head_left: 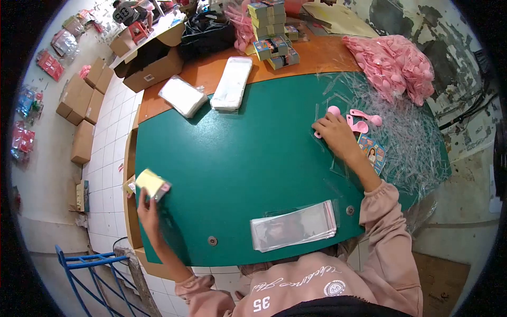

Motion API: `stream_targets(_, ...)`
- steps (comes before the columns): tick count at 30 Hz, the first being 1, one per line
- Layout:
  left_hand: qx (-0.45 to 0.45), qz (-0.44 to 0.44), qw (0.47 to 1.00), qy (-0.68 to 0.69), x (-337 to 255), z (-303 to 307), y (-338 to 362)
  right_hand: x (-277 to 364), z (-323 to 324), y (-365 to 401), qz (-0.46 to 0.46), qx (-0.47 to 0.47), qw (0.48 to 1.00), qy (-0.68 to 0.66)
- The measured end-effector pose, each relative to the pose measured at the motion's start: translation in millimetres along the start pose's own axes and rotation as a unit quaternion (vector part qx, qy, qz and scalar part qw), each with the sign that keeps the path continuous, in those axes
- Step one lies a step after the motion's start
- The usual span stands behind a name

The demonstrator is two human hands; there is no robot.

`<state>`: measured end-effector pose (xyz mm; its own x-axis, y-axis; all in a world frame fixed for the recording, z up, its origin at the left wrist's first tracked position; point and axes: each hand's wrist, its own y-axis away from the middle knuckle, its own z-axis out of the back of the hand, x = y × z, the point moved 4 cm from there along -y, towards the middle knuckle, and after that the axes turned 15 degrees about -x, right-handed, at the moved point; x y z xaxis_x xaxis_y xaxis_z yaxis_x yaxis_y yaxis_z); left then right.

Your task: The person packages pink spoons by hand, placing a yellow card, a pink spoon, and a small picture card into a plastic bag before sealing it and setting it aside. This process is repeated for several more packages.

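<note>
My left hand [148, 208] grips a small yellow packet with a pink end [152, 184] at the left edge of the green table [237, 148]. My right hand [334, 132] rests far right on the table, fingers closed around a pink plastic spoon [332, 111]. More pink spoons [364, 121] lie just beside it, and a small printed card [373, 152] lies near my wrist. A stack of clear plastic sleeves [293, 226] lies at the near edge in front of me.
A heap of clear wrappers [412, 137] covers the table's right side, with a bag of pink spoons [393, 66] behind. White packet stacks [232, 83], boxed bundles [272, 31], an open carton [150, 66] and floor cartons [79, 100] sit beyond. A blue metal frame [95, 274] stands near left. Another person [129, 13] sits far back.
</note>
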<state>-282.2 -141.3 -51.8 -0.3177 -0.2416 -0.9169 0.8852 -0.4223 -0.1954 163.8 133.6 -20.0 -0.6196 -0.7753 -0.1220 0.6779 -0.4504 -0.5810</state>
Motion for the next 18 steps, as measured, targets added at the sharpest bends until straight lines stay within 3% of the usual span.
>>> stream_targets(2,-0.081,-0.119,0.972,-0.187,15,22,-19,-2,-5,-8,0.009,0.009,1.0,-0.005)
stream_targets(3,-0.081,-0.119,0.972,-0.187,6,18,-16,-2,-4,-10,0.024,0.025,0.999,-0.003)
stream_targets(5,-0.12,-0.285,0.9,-0.306,-52,-9,11,-5,1,-14,0.039,0.043,0.998,0.0)
stream_targets(7,0.004,-0.298,0.933,-0.2,-112,-55,60,-18,16,-20,-0.06,-0.035,0.99,-0.126)
stream_targets(9,0.16,-0.315,0.928,-0.12,-143,-104,109,-37,39,-24,-0.243,-0.122,0.895,-0.354)
stream_targets(11,0.337,-0.29,0.896,-0.016,-161,-143,165,-58,63,-29,-0.242,-0.176,0.918,-0.261)
stream_targets(12,0.397,-0.296,0.868,-0.028,-162,-157,191,-64,69,-27,-0.24,-0.176,0.919,-0.258)
stream_targets(14,0.432,-0.303,0.85,0.002,-163,-174,222,-79,79,-15,-0.347,-0.172,0.908,-0.159)
stream_targets(16,0.458,-0.371,0.803,-0.088,-162,-184,238,-78,90,-7,-0.358,-0.2,0.902,-0.137)
stream_targets(18,0.466,-0.367,0.801,-0.08,-154,-189,236,-69,100,1,-0.369,-0.227,0.893,-0.122)
